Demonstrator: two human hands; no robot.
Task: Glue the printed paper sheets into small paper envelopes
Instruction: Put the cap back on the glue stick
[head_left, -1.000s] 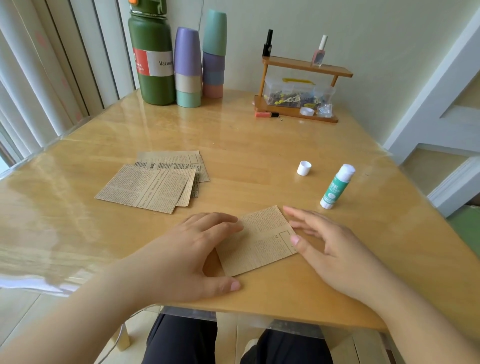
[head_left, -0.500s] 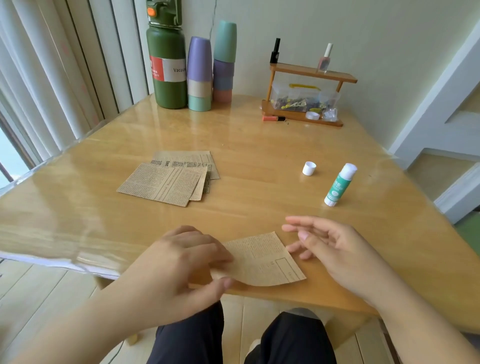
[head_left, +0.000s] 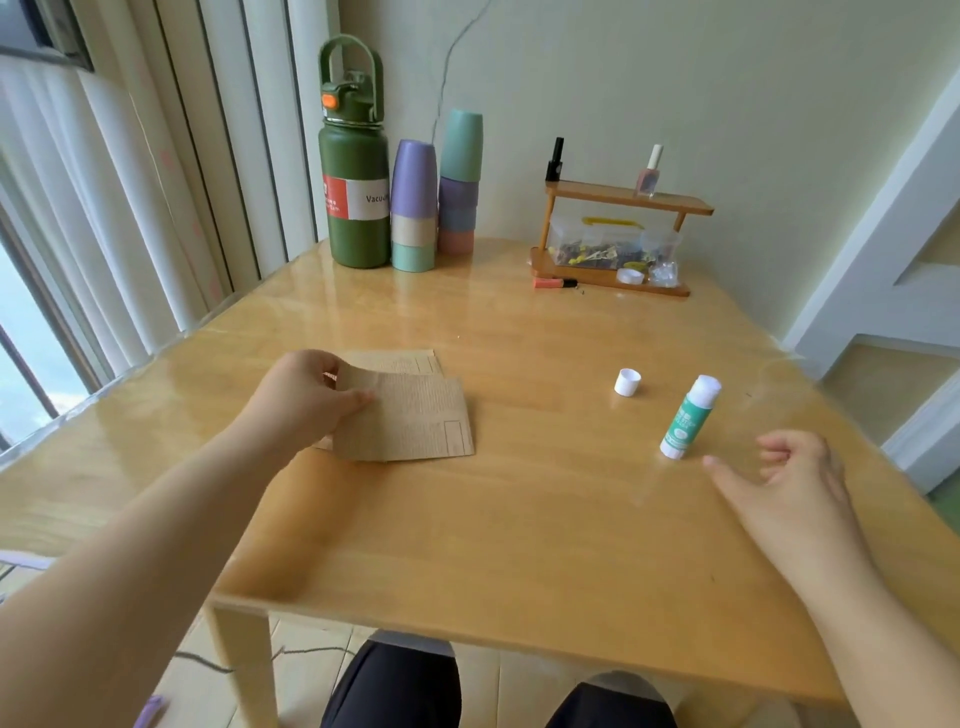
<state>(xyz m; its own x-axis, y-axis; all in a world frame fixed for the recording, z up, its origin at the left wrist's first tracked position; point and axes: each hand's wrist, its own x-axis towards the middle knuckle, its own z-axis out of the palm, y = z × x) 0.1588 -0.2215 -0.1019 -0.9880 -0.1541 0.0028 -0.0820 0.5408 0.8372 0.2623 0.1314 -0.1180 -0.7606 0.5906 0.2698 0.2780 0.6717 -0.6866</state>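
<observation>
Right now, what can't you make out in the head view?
- Stack of printed sheets: mostly covered by the held envelope and left hand; count unknown.
- Print on the envelope: blurred.
- Glue stick label: too small.
- Box contents on the wooden rack: unclear.

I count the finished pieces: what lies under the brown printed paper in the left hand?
Under the brown printed paper, more printed sheets show past its far edge. How many, the paper covers.
</observation>
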